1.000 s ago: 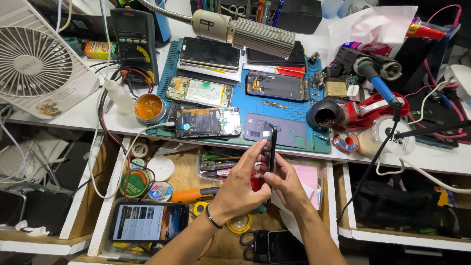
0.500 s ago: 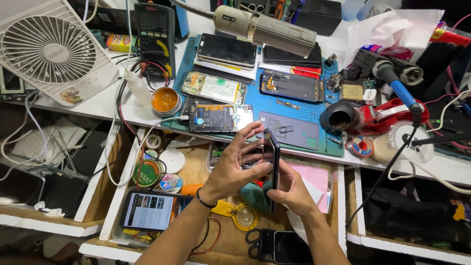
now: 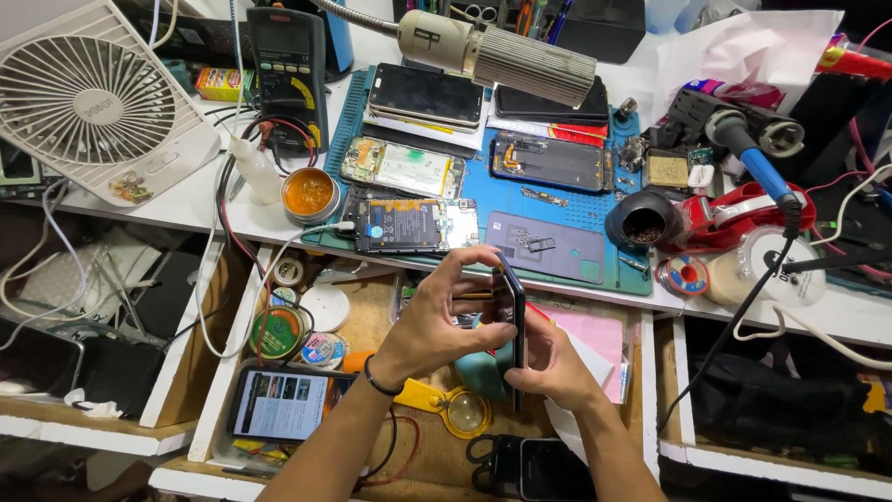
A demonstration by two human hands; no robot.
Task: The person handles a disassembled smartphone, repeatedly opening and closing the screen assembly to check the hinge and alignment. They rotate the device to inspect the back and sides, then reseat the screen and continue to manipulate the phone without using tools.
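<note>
Both hands on one dark smartphone (image 3: 510, 321), held edge-on above the open drawer (image 3: 372, 325), just below the bench edge. Left hand (image 3: 437, 321) curled over the top end, thumb and fingertips pinching the thin edge, approx half closed. Right hand (image 3: 548, 367) cupped under the lower end, fingers wrapped w/ a firm grip.

Risks, as a judgement:
- Slick glass and a narrow edge grip, so could slip and drop into the drawer onto the magnifier (image 3: 465, 409) or the lit phone (image 3: 283, 402) down-left of the left wrist.
- If the back or screen is half-separated (can't tell from here), twisting btwn the two hands could crack the panel or strain a flex cable.
- Cluttered surroundings; white cable (image 3: 279, 251) ahead-left of the left hand could snag a wrist.

Materials/shapes:
- Phone: flat, thin slab, glossy black, rounded corners.
- Blue work mat (image 3: 576, 209) just ahead of the hands: matte, rubbery-looking, rectangular.
- Opened phone (image 3: 413, 226) on the mat nearest the left fingers: exposed battery and board, metallic bits.
- Round flux tin (image 3: 309, 193) ahead-left: shiny rim, amber paste.
- Drawer: raw wood, rough.
- Teal object under the hands: mostly hidden.
</note>
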